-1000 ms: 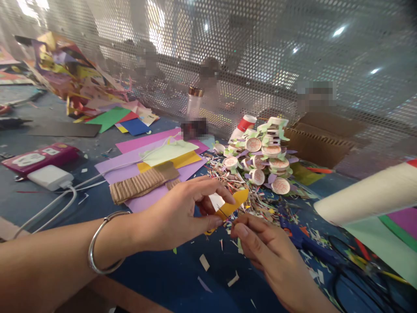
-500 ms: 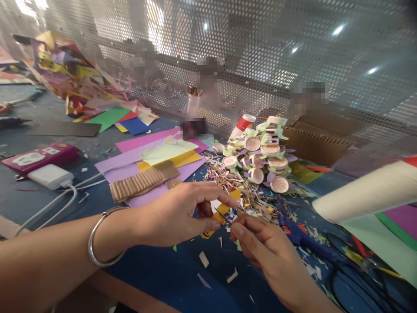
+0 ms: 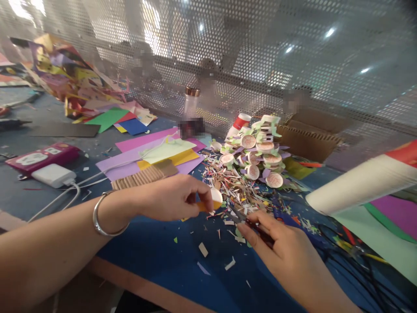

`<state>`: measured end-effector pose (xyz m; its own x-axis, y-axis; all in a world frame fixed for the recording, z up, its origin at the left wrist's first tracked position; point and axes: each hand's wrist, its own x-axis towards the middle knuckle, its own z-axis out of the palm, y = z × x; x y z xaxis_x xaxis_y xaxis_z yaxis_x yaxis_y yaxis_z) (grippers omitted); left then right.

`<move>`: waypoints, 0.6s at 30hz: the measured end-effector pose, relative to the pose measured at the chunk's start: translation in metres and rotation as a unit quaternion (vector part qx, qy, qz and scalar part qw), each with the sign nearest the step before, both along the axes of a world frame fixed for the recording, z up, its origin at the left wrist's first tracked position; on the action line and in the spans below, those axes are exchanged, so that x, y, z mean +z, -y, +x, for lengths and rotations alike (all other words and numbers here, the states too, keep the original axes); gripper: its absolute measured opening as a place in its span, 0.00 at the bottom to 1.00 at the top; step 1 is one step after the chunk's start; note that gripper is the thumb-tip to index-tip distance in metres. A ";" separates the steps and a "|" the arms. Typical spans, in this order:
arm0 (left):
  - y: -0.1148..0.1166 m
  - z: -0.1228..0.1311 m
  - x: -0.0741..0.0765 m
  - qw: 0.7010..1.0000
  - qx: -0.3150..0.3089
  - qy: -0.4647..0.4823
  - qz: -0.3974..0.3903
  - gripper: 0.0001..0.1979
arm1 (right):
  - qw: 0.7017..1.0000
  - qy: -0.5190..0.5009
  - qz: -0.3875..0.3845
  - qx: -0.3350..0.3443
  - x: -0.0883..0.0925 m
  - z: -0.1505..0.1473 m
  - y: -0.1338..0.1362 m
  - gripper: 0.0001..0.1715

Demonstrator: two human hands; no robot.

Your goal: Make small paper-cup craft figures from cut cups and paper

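The scrap pile [image 3: 237,184] of cut paper bits is the landmark here, lying on the blue counter [image 3: 156,256]. The left hand [image 3: 172,198], with a silver bangle [image 3: 95,217] at its wrist, is at the near left edge of the scrap pile. Its fingers are pinched on a yellow paper piece [image 3: 204,207]; a white round piece [image 3: 216,196] shows right beside the yellow, though I cannot tell whether the two are joined. The right hand [image 3: 283,243] is on the near right side of the scrap pile, its fingers closed round a dark-handled bladed tool [image 3: 263,232], whose thin metal end points left toward the yellow paper piece without clearly touching it.

Just behind the scrap pile, to the right, rises a stack of white cup pieces [image 3: 260,152], their round faces marked with reddish lines. Farther right of the scrap pile, a white tube [image 3: 355,187] with a red end lies tilted. A cardboard box [image 3: 309,141] is behind and to the right of the scrap pile, while the lilac sheet [image 3: 114,165] and corrugated cardboard [image 3: 143,176] are to its left
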<state>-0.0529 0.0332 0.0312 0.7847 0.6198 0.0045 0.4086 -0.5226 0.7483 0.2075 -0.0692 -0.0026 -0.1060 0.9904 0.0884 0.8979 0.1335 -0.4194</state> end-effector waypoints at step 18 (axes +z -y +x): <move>0.012 -0.009 0.003 0.973 -0.067 -0.104 0.193 0.16 | 0.945 0.271 0.175 0.046 -0.016 -0.018 0.034 0.18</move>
<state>-0.0617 0.0213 0.0342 0.8668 0.4962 0.0492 0.4397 -0.8073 0.3935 0.1896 -0.1029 -0.0184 -0.3132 0.8954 0.3164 0.9463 0.2661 0.1837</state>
